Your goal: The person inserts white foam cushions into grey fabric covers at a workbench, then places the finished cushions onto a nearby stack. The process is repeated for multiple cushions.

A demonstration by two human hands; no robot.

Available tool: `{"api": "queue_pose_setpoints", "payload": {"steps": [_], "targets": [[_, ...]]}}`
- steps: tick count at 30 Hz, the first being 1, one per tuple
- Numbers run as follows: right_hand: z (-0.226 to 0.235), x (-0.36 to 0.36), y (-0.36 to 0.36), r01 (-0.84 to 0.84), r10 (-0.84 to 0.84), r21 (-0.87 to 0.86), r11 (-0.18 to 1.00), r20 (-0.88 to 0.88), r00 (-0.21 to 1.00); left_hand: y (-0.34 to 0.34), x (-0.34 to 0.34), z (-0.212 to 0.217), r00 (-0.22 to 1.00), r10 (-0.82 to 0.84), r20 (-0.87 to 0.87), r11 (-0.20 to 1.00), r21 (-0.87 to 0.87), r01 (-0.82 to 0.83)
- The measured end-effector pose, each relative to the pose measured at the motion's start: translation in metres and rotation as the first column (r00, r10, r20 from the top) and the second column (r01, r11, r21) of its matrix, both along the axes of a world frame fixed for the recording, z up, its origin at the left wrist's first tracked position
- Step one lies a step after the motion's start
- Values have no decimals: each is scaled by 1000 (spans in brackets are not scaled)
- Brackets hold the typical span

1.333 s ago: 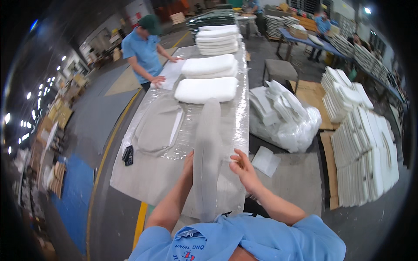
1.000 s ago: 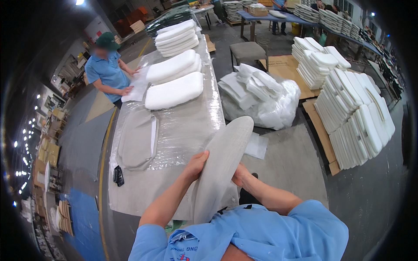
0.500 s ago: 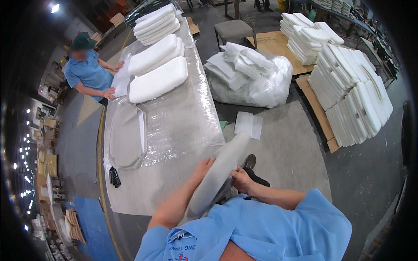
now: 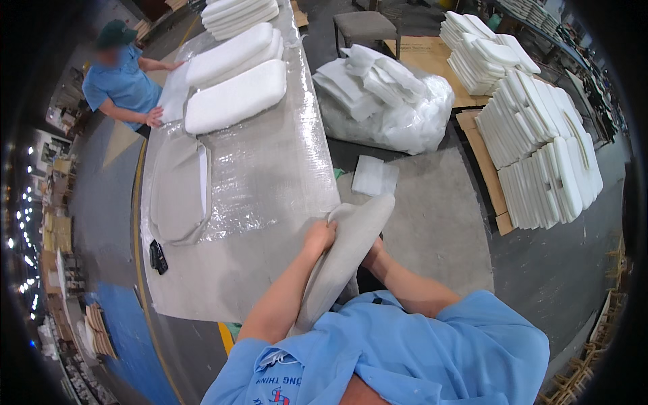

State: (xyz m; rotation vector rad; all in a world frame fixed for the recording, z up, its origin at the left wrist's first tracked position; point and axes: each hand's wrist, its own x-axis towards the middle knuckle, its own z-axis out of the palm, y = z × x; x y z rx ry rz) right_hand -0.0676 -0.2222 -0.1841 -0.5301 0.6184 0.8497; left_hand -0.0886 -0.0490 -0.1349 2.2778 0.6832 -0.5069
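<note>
A light grey fabric-covered cushion (image 4: 351, 246) stands on edge in front of my body, leaning toward the table. My left hand (image 4: 321, 236) is closed on the fabric along its left side, near the upper end. On the other side, my right hand (image 4: 373, 254) grips the cushion; its fingertips are hidden behind it. A flat stack of grey cushion covers (image 4: 177, 192) lies on the plastic-covered table (image 4: 260, 182) to the left. Beyond it lie white padded cushions (image 4: 236, 98).
A co-worker (image 4: 121, 84) stands at the table's left side, hands on a white sheet. A small black object (image 4: 158, 257) lies near the table's left edge. Right of the table are a plastic bag of white foam (image 4: 412, 111), stacked white cushions (image 4: 540, 148) and a chair (image 4: 366, 30).
My left hand has shifted up the cushion's side and now pinches fabric near its upper end. My right hand has moved farther behind the cushion. The whole view has shifted slightly.
</note>
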Motion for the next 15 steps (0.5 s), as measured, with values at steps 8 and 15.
{"api": "queue_pose_setpoints", "payload": {"steps": [8,15], "targets": [[-85,-28,-13,2,-13,117,993,92,996,-26,-11,2,975,145,168,977,133,-168],[-87,-31,-8,-89,88,36,995,33,996,-25,-8,-3,978,154,141,972,156,-175]]}}
